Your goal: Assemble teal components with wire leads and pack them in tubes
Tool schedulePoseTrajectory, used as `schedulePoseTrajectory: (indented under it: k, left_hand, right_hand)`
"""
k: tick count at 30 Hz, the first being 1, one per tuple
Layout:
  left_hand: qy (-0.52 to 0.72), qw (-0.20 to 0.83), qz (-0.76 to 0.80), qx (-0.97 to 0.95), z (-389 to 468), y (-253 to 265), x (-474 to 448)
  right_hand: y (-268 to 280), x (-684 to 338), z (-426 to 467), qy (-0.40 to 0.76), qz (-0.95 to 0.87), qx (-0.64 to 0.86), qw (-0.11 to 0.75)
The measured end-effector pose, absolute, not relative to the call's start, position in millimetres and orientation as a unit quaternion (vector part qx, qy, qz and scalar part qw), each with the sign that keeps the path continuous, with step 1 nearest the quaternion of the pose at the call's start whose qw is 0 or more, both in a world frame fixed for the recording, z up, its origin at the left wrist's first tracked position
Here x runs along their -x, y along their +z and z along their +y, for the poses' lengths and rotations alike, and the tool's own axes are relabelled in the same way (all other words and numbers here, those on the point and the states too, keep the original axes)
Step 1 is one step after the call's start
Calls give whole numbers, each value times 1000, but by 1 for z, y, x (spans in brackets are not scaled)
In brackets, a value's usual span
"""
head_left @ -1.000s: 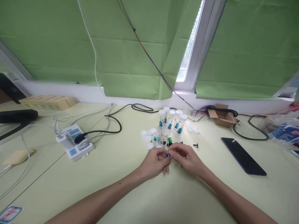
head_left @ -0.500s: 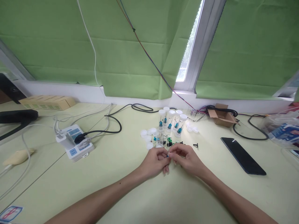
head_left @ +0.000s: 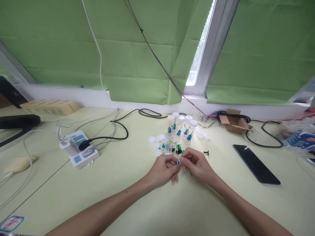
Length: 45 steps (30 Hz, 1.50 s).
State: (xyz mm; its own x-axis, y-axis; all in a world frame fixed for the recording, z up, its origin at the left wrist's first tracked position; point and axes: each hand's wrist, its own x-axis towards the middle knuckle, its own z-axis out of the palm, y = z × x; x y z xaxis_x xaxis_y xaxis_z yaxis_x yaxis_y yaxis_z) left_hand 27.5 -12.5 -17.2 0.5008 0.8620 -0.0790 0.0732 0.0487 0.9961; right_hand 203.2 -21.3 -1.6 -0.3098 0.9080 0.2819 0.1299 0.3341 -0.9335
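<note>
My left hand point(head_left: 164, 167) pinches a small blue part point(head_left: 177, 163) with a thin metal rod rising from it. Close against its right side, my right hand point(head_left: 195, 164) has thumb and forefinger pressed together; what sits between them is too small to make out. Just beyond my hands lie loose green and black small parts point(head_left: 179, 150). Behind these stand several clear tubes point(head_left: 179, 128) with white caps, each holding a blue piece with a thin rod. Loose white caps point(head_left: 152, 141) lie to the left, by an uncapped clear tube point(head_left: 168, 149).
A black phone point(head_left: 256, 164) lies to the right, with a small cardboard box point(head_left: 234, 125) behind it. On the left sits a white power strip point(head_left: 78, 149) with plugs and cables. A small black T-shaped piece point(head_left: 206, 152) rests right of my hands.
My right hand has drawn slightly right, away from my left fingers. The blue part in my left hand now shows more clearly.
</note>
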Motion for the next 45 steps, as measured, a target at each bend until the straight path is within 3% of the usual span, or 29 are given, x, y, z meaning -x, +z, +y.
schedulePoseTrajectory:
  k: [15,36,45]
  left_hand:
    - [327,619,376,-607,-12,-18,-27]
    - [332,610,388,-606,-12,-18,-28]
    - [353,596,386,-609,-16,-19,-29]
  right_hand:
    - [-3,-204,-21,453,-668,379,453]
    - [-2,-203,-24,296,-723,432,452]
    - [-2,-203,-24,279,-727,438,450]
